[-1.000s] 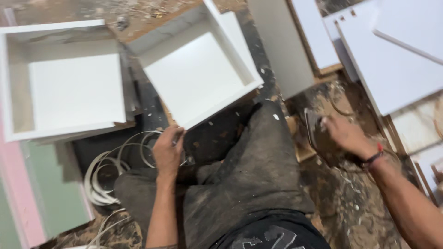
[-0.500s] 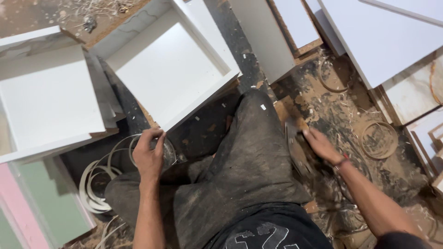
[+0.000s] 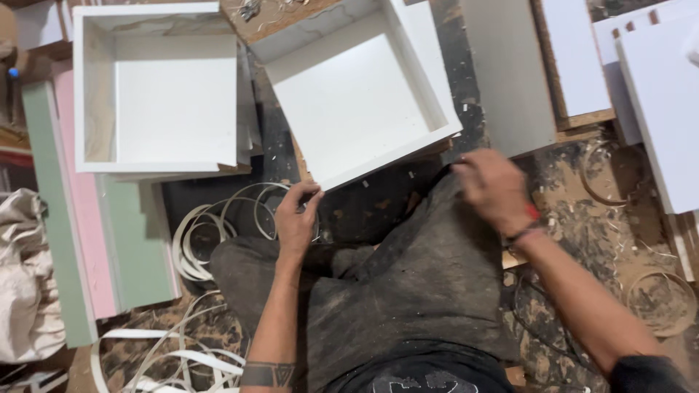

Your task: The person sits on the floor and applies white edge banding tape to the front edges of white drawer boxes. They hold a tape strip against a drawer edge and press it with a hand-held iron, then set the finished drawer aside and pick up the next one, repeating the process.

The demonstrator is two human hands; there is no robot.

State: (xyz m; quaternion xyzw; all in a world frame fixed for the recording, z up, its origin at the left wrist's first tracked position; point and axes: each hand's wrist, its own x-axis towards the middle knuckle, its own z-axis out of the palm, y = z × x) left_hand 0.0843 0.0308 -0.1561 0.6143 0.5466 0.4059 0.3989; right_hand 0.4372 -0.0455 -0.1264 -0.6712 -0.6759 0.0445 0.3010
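I am sitting on a sawdust-covered floor with my dark trousers (image 3: 408, 291) in the middle of the view. A shallow white drawer box (image 3: 357, 94) lies tilted in front of my knees. My left hand (image 3: 295, 222) reaches to its near corner, fingers loosely apart with the tips at the box's edge, just above a coil of white edge strip (image 3: 211, 225). My right hand (image 3: 495, 191) is blurred over my right knee, close to the box's right corner. Its fingers curl downward, and whether they hold anything is hidden.
A second white box (image 3: 156, 94) lies at the upper left. Pink and green panels (image 3: 87, 225) and a pale cloth sack (image 3: 22, 284) are at the left. White boards (image 3: 655, 109) and a grey panel (image 3: 510, 73) lie at the right, with strip rings (image 3: 659, 302) on the floor.
My right hand has come in from the floor at the right to my knee beside the box. My left hand has lifted from the strip coil to the box's near corner.
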